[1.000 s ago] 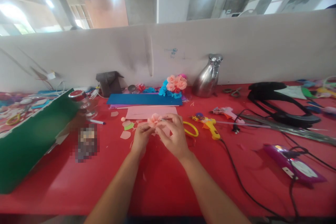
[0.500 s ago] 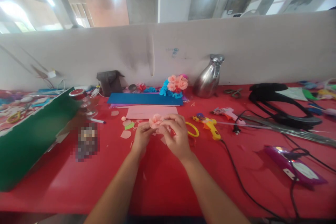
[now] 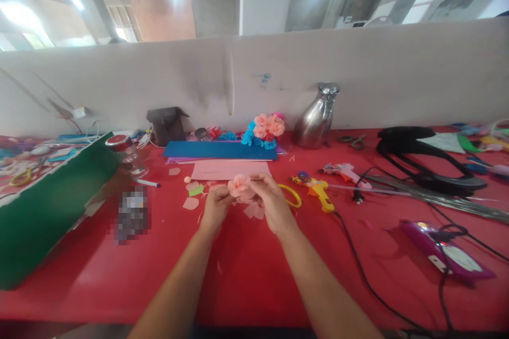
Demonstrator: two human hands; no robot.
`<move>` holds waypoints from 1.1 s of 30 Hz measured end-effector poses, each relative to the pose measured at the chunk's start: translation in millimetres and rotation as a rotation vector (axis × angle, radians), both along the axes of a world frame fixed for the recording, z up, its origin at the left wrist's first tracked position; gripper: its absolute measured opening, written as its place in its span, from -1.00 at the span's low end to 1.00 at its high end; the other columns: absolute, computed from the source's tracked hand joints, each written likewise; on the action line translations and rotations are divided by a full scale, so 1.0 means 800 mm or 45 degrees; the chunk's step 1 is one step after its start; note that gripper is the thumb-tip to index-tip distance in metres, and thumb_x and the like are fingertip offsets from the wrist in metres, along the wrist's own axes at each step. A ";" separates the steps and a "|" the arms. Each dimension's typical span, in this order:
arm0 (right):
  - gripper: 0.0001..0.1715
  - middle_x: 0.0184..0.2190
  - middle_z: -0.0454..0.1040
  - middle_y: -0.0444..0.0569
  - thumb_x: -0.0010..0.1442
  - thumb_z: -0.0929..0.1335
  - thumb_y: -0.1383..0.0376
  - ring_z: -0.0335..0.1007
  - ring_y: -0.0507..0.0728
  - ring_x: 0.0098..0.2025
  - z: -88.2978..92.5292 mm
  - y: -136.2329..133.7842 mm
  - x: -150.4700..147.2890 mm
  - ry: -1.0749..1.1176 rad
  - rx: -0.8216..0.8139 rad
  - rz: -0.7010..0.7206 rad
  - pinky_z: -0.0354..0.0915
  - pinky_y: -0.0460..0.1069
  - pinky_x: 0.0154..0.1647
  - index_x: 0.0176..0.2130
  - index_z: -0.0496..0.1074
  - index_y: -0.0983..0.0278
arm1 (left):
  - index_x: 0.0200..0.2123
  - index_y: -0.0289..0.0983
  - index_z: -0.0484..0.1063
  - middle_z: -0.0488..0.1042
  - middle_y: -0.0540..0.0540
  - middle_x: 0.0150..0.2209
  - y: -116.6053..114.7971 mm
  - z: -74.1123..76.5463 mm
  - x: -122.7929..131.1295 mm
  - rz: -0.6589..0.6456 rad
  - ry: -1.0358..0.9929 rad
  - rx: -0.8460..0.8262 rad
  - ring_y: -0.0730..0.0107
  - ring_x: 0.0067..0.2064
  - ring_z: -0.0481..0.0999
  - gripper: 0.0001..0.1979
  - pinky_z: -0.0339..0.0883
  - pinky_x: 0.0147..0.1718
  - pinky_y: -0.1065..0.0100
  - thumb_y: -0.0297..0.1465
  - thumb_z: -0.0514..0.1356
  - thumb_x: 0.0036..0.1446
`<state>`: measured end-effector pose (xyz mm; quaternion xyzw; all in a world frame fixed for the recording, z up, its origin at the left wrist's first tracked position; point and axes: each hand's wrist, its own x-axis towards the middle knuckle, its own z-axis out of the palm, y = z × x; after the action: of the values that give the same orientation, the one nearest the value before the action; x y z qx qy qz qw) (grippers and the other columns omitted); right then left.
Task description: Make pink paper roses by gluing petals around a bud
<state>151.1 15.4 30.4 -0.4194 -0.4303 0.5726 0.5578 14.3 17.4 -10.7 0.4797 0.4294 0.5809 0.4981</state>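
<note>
Between my two hands a pink paper flower (image 3: 239, 186) is held above the red table, its layered petals facing up. My left hand (image 3: 217, 206) grips it from the left with closed fingers. On the other side my right hand (image 3: 273, 202) pinches the flower's right edge between thumb and fingers. Loose pink petal pieces (image 3: 191, 203) and a green scrap (image 3: 196, 190) lie left of the hands, with more pink petals (image 3: 254, 211) beneath them. Just behind is a pink sheet (image 3: 230, 170). Partly hidden by my right hand are yellow-handled scissors (image 3: 293, 197).
Right of my hands lie a yellow glue gun (image 3: 323, 195), a pink glue gun (image 3: 347, 173) and a purple power strip (image 3: 447, 251) with black cables. Behind stand finished paper flowers (image 3: 268, 127) and a steel jug (image 3: 316, 116). A green box (image 3: 55, 217) and a jar (image 3: 129, 156) stand left.
The flower has shifted slightly right and down. My right hand's fingers have moved in along its right edge, uncovering pink petals on the table below.
</note>
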 end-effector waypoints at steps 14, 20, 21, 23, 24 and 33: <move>-0.89 -0.35 0.44 -0.08 0.03 0.38 0.23 0.33 0.12 -0.29 -0.008 0.004 0.006 -0.545 0.433 -0.128 0.23 0.01 -0.26 -0.41 0.45 0.22 | -0.50 -0.29 0.57 0.41 0.00 -0.54 0.001 -0.002 0.000 -0.021 0.018 0.033 0.43 -0.43 0.32 -0.88 0.19 -0.35 0.40 -0.35 0.28 -0.05; -0.97 -0.30 0.40 -0.04 0.04 0.36 0.30 0.32 0.18 -0.16 -0.010 0.002 0.005 -0.740 0.648 -0.259 0.23 0.09 -0.11 -0.42 0.44 0.20 | -0.48 -0.29 0.57 0.43 -0.02 -0.52 0.000 0.001 0.001 -0.044 0.010 0.051 0.42 -0.42 0.31 -0.86 0.20 -0.36 0.40 -0.33 0.27 -0.04; -0.97 -0.31 0.40 -0.04 0.04 0.35 0.31 0.32 0.18 -0.17 -0.010 0.002 0.005 -0.753 0.662 -0.269 0.23 0.10 -0.09 -0.42 0.44 0.20 | -0.47 -0.29 0.58 0.43 -0.02 -0.52 0.000 0.002 0.001 -0.049 0.010 0.049 0.42 -0.42 0.31 -0.86 0.20 -0.36 0.40 -0.33 0.27 -0.04; -0.96 -0.31 0.41 -0.04 0.04 0.35 0.32 0.32 0.18 -0.17 -0.009 0.001 0.005 -0.774 0.687 -0.284 0.23 0.11 -0.08 -0.42 0.44 0.20 | -0.47 -0.30 0.58 0.42 -0.03 -0.51 -0.001 0.003 0.001 -0.053 0.014 0.037 0.41 -0.42 0.31 -0.84 0.20 -0.36 0.39 -0.32 0.28 -0.04; -0.96 -0.31 0.41 -0.04 0.04 0.35 0.33 0.32 0.18 -0.16 -0.008 0.001 0.005 -0.786 0.698 -0.294 0.23 0.11 -0.07 -0.42 0.44 0.20 | -0.48 -0.30 0.58 0.42 -0.03 -0.52 -0.001 0.003 0.001 -0.054 0.014 0.033 0.41 -0.42 0.31 -0.84 0.20 -0.36 0.39 -0.31 0.28 -0.05; -0.97 -0.34 0.43 -0.03 0.03 0.36 0.33 0.32 0.20 -0.18 -0.007 0.000 0.004 -0.908 0.788 -0.364 0.23 0.12 -0.11 -0.45 0.43 0.21 | -0.55 -0.30 0.54 0.37 0.00 -0.56 -0.001 0.007 0.001 -0.027 0.040 0.007 0.43 -0.44 0.29 -0.83 0.18 -0.39 0.40 -0.31 0.29 -0.07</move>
<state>154.5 15.3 25.0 -0.4587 -0.6824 0.1565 0.5472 15.3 16.4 -4.8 0.4947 0.4305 0.5691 0.4960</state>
